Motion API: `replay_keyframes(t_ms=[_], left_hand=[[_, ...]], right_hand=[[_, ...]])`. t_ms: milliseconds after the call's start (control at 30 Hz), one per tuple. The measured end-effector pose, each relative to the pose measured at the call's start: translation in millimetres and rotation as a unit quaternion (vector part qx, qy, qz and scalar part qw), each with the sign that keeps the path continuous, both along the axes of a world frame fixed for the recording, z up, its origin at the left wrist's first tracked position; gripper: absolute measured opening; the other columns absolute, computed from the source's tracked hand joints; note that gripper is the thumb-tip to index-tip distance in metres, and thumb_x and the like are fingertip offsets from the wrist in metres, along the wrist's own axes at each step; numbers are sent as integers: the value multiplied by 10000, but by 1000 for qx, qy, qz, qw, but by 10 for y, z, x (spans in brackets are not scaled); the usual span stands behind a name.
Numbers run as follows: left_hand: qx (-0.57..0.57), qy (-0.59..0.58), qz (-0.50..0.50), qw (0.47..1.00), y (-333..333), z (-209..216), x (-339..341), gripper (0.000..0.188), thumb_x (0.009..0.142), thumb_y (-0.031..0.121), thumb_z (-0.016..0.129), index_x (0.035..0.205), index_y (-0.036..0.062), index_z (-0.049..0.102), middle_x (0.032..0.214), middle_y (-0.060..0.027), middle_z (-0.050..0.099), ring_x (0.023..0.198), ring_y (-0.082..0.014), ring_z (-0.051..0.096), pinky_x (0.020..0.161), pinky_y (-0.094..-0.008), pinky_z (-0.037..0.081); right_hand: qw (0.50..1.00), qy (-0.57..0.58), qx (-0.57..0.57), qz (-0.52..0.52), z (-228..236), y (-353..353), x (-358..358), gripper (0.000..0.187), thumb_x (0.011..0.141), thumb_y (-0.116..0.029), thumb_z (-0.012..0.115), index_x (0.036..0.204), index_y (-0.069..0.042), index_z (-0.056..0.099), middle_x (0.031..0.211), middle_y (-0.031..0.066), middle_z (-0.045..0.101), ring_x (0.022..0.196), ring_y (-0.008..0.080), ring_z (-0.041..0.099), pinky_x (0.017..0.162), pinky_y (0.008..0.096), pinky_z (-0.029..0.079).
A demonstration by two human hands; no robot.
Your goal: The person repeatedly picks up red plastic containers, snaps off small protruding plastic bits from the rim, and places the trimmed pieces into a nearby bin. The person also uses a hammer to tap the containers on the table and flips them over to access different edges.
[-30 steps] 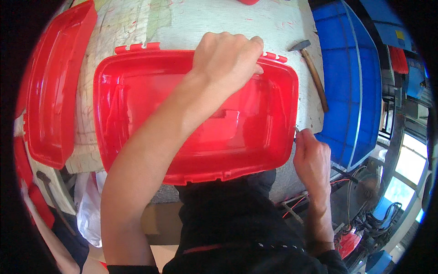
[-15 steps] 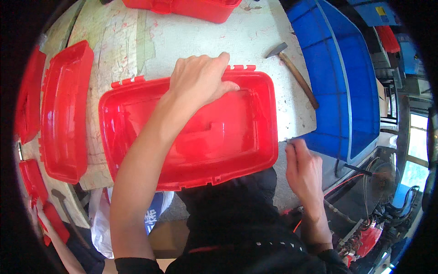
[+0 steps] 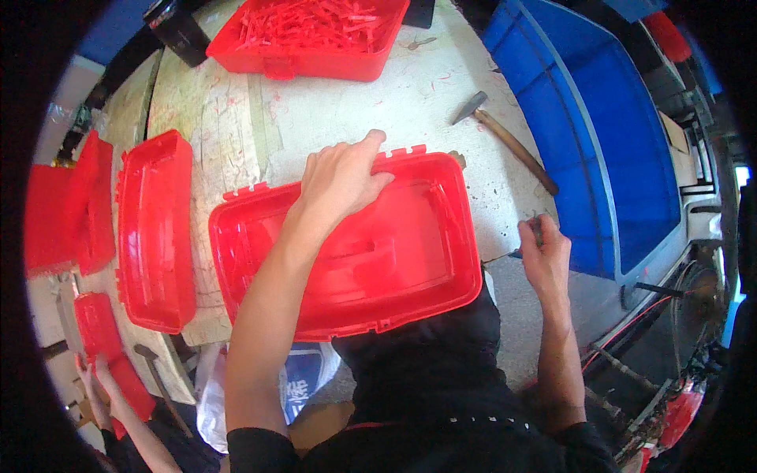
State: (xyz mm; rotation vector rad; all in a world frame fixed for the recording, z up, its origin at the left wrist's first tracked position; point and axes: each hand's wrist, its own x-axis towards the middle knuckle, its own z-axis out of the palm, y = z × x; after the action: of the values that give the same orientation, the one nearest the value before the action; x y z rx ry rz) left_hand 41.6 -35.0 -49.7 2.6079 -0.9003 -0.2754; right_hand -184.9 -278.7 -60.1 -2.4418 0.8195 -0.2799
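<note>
The red tray (image 3: pixel 394 264) is being steadied at the near edge of the desk (image 3: pixel 418 94), its far rim being gripped by the left hand (image 3: pixel 337 180); a small unclear item (image 3: pixel 536 229) is being pinched in the right hand (image 3: pixel 546 251), apart from the tray. Red scraps (image 3: pixel 307 27) are being held in a far red box (image 3: pixel 339 67), so some trimming is apparently being done; what is being left on this tray is not being shown.

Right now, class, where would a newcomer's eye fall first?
The red tray fills the centre, open side up, with the left hand on its far rim. Beyond it, a red bin holding red scraps sits on the table; a large blue crate stands right.
</note>
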Motion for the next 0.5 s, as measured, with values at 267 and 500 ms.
replay_keyframes(t_ms=[267, 500], left_hand=[[215, 87, -33, 972, 24, 769, 111, 375, 864, 355, 701, 1029, 21, 735, 934, -275, 694, 946, -434, 669, 858, -470, 521], [-13, -415, 48, 908, 744, 1513, -937, 662, 821, 4, 666, 1442, -5, 437, 1413, -275, 461, 1240, -445, 517, 1024, -498, 432]], right_hand=[[939, -84, -296, 154, -58, -189, 459, 418, 875, -99, 634, 1272, -13, 534, 1088, 264, 654, 1039, 417, 640, 903, 481, 518], [941, -77, 250, 217, 283, 197, 363, 284, 970, -200, 586, 1188, -27, 645, 1161, 194, 675, 1076, 328, 656, 917, 402, 517]])
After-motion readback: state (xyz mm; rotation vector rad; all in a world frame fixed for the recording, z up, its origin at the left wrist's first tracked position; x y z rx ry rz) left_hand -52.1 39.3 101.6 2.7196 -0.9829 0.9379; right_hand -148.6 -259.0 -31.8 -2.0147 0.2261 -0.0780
